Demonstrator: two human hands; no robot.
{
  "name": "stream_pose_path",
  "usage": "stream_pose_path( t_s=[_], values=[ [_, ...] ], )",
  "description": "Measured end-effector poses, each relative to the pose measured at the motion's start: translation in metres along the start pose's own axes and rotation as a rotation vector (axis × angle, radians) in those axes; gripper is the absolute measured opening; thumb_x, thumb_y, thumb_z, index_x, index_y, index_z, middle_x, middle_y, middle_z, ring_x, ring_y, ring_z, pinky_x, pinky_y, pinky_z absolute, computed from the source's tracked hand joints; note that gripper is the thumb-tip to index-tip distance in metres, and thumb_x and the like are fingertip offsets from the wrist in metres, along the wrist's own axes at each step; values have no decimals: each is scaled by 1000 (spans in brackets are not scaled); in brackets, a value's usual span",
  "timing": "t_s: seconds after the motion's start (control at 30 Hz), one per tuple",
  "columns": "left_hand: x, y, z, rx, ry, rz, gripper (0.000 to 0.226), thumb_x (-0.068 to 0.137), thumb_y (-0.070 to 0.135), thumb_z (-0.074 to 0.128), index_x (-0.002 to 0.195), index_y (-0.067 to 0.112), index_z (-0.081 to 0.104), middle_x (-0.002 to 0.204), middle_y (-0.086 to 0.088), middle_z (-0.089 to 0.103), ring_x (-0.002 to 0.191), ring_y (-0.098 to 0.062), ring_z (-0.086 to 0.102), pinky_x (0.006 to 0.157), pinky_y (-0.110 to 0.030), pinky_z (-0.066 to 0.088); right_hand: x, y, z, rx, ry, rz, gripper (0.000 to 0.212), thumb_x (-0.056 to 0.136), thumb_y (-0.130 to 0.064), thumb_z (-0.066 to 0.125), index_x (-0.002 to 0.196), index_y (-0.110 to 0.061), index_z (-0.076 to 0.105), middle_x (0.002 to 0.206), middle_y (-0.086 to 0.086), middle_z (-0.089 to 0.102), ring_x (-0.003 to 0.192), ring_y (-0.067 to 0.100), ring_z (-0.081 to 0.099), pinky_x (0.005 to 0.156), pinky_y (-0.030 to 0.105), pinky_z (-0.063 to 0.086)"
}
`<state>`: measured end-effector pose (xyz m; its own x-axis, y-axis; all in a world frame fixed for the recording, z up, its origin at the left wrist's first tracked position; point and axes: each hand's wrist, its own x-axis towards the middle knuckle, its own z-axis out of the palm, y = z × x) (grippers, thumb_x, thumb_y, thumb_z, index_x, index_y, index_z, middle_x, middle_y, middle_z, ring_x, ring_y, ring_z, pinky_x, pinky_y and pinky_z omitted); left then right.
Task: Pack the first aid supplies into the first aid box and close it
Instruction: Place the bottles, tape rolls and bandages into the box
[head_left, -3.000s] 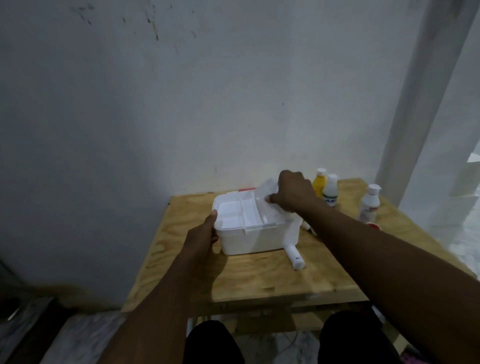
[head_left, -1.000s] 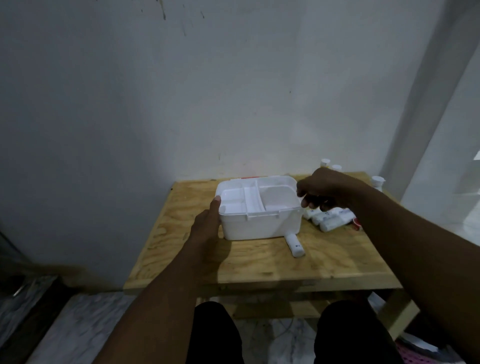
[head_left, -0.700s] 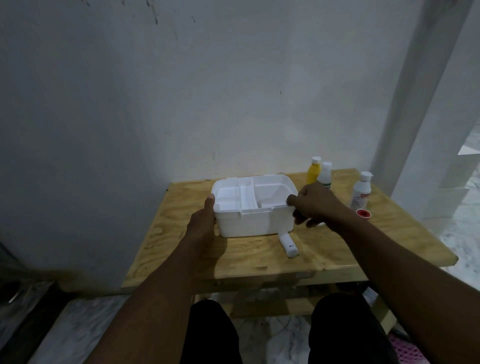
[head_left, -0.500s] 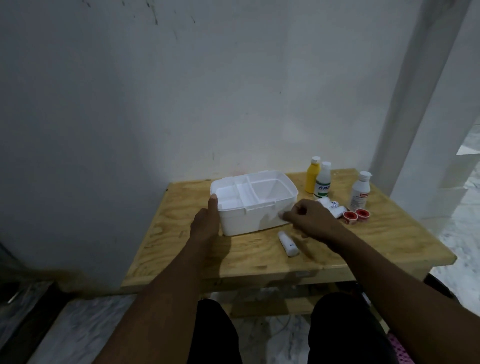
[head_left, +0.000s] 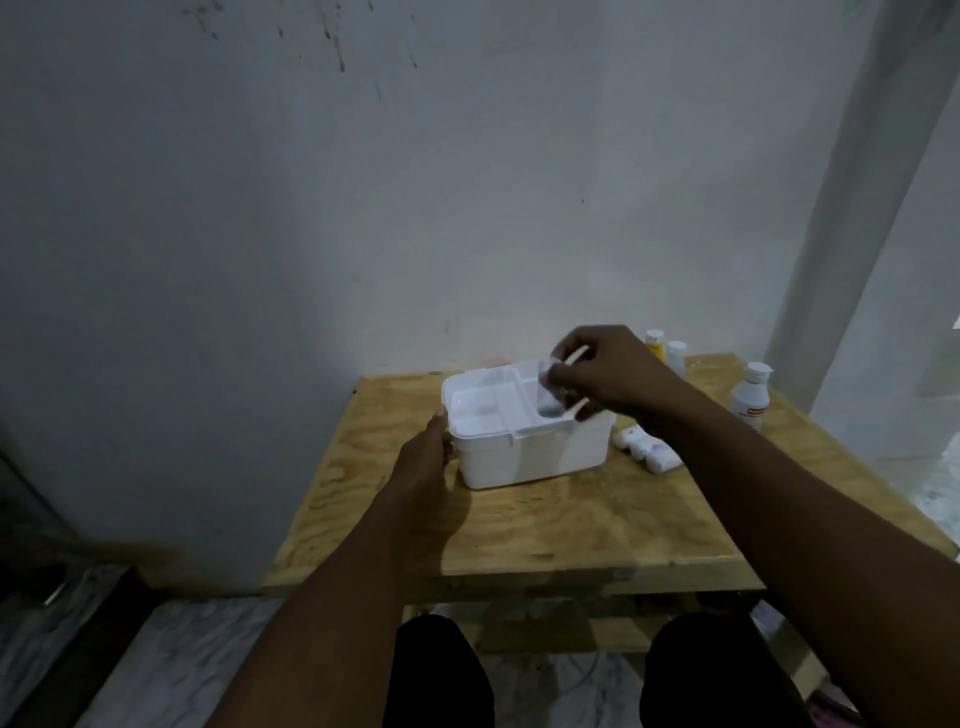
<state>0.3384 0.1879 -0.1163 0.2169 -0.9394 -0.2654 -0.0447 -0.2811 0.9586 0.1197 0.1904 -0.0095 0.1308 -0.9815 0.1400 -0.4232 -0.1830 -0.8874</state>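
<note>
Here, left hand (head_left: 423, 457) braces the open white box (head_left: 524, 447) on the worktop (head_left: 597, 519); right hand (head_left: 602, 374) grips a small blurred tube (head_left: 548, 395) above it.

Your view is dim and grainy, with the light coming from the right, where the wall (head_left: 675, 182) is palest; the left side and floor (head_left: 156, 665) sink into near black. Your right hand (head_left: 608, 374) is smeared by motion blur, so what it pinches stays unclear. Your left arm casts a soft shadow on the bench (head_left: 597, 519), and the pillar (head_left: 852, 208) leans from wide-angle distortion.
</note>
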Motion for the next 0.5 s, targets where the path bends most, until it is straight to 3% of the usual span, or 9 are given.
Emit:
stream_pose_path(
  t_s=[0.07,0.2,0.33,0.5],
  values=[
    [0,-1,0,-2,-12,9,59,104,51,35,139,9,56,136,-12,60,110,-23,59,61,-23,43,12,-11,18,32,67,-6,19,75,-15,77,86,-3,68,75,15,75,65,25,74,61,39,61],
    [-2,-3,3,-24,-40,32,51,107,44,32,128,9,61,114,-9,65,84,-13,59,42,-13,47,33,5,67,-248,111,9,23,69,-32,75,82,-14,69,82,1,71,81,20,68,73,33,54],
    [1,-2,1,18,-23,60,53,106,46,30,132,12,62,125,-10,65,88,-12,61,58,-20,45,35,23,98,-474,156,-41,32,75,-38,67,100,-18,63,101,1,68,95,24,63,83,39,50],
    [-2,-1,1,23,-40,47,53,106,46,29,135,12,58,124,-6,61,105,-21,58,64,-22,45,33,34,110,-616,160,-254,37,83,-41,61,114,-22,57,97,1,73,98,26,63,84,40,39]
  ],
)
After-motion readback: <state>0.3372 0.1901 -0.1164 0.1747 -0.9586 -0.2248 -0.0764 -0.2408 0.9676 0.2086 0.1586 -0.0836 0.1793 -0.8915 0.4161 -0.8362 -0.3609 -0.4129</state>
